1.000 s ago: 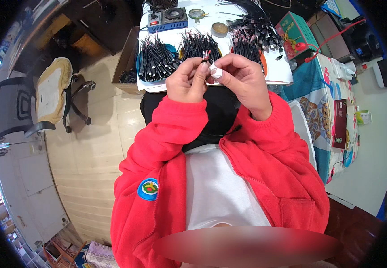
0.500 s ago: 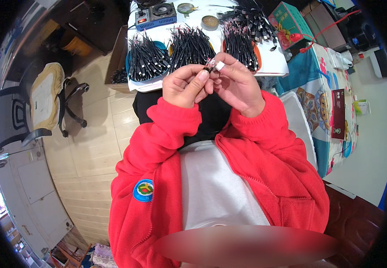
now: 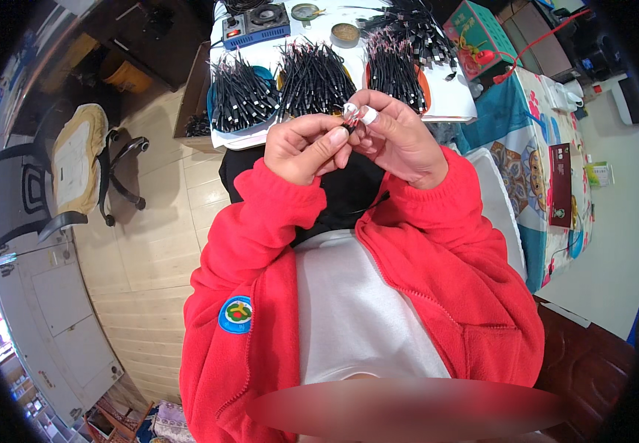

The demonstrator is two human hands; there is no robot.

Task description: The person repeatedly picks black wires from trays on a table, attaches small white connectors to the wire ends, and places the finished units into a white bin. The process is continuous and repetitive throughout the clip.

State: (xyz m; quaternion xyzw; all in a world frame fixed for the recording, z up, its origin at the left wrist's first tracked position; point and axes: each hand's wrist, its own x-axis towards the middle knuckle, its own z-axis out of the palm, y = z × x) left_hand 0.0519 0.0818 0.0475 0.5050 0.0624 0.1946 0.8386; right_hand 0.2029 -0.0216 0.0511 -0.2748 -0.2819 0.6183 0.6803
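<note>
My left hand (image 3: 301,150) is closed in a pinch on a short black cable (image 3: 347,128), close to its stripped end. Thin red and pale wires (image 3: 351,112) stick up from that end. Against them my right hand (image 3: 406,146) is closed, thumb and fingertips pressed together at the wires. A white wrap (image 3: 368,115) covers the tip of the right thumb. Both hands meet in front of the table's near edge, over my dark-clothed lap. Fingers hide most of the cable.
Bundles of black cables lie in a blue tray (image 3: 266,73), a yellow one and an orange tray (image 3: 428,96) on the white table. Behind them are a blue fan device (image 3: 256,28), a round tin (image 3: 345,35) and more cables (image 3: 426,33). An office chair (image 3: 76,166) stands left.
The right hand has shifted slightly right, its wrist turning a little. The wires now stand up more visibly between the fingertips. My left hand keeps its pinch on the cable.
</note>
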